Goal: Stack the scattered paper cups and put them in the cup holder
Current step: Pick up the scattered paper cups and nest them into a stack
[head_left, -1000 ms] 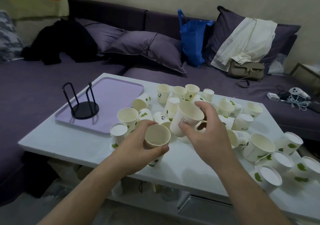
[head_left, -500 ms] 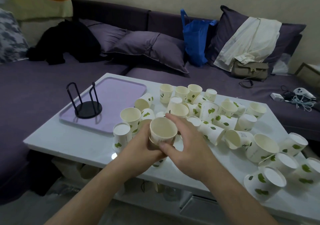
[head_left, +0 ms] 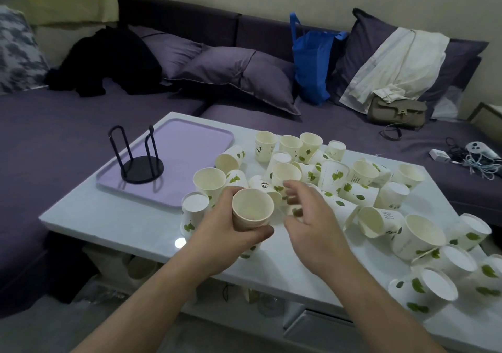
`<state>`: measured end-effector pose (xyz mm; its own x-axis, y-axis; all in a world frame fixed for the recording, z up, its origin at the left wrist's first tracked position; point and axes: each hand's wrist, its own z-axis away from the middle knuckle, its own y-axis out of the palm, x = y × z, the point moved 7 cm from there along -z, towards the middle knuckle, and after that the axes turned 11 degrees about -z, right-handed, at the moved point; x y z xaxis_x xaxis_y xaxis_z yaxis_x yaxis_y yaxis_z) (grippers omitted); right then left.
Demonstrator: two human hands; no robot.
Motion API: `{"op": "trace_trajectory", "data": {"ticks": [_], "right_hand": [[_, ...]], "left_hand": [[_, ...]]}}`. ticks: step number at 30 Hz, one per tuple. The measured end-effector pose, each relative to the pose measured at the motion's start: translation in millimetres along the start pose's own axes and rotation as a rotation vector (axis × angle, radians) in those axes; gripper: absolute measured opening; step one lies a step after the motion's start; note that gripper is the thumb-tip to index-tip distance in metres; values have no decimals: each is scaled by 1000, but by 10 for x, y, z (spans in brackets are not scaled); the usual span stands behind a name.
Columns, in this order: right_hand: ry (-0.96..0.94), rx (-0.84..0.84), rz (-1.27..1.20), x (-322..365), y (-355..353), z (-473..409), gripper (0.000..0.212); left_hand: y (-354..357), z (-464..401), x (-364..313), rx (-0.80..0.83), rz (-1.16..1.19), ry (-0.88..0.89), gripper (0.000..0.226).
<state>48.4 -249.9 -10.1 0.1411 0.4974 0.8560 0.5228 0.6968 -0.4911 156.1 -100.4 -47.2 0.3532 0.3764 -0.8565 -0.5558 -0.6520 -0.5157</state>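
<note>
White and glossy, the low table [head_left: 114,217] in front of you carries nearly everything. Your left hand [head_left: 220,233] grips a short stack of nested paper cups [head_left: 252,211] near the front edge, fingers and thumb curled round its side, mouth tilted toward you. Your right hand [head_left: 312,222] hangs just beside it with fingers loosely spread and holding nothing, blurred at the fingertips.

Behind and to the right of your hands, the scattered paper cups [head_left: 334,173] with green leaf prints crowd the tabletop, some upright, some upside down, several lying on their sides and touching each other; the spread runs to the table's near right corner.

On the left half of the table sits a lilac tray [head_left: 195,141], and on it stands the black wire cup holder [head_left: 141,160], upright, with no cups in it, well apart from the pile.

A purple sofa [head_left: 54,124] wraps around the far side and the left. On it lie dark clothing [head_left: 108,62], purple cushions [head_left: 239,73], a blue tote bag [head_left: 312,62], a cream garment [head_left: 399,62], a taupe handbag [head_left: 396,108], and at the far right a white controller [head_left: 480,147] among tangled cables [head_left: 478,162].
</note>
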Motion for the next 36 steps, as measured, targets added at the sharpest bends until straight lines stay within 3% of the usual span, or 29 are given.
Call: {"op": "trace_trajectory", "data": {"ticks": [6,13,18,23,29,31,36], "right_hand": [[290,145,-92,-373,351,-255,88],[389,119,-220,-513,524,-380,78],[156,-79,-83,-167,139,-304,43],[-72,-274,-6,152,-233,-97,9],[-306,-411,10,549,-513,127,35],[-434,-384,32,704,-490,202,40],[-620,-217,162,731,-185,285,27]], "left_hand": [[-42,-12,0,1,42,5,81],[-43,-25,-43,9,22,22,66],[-46,-38,-71,9,43,17,60],[-22,-33,-75,4,-6,17,69],[7,2,-51,-10,-22,30,71],[12,25,-65,-22,-17,26,69],[33,26,-79,-29,22,47,67]]}}
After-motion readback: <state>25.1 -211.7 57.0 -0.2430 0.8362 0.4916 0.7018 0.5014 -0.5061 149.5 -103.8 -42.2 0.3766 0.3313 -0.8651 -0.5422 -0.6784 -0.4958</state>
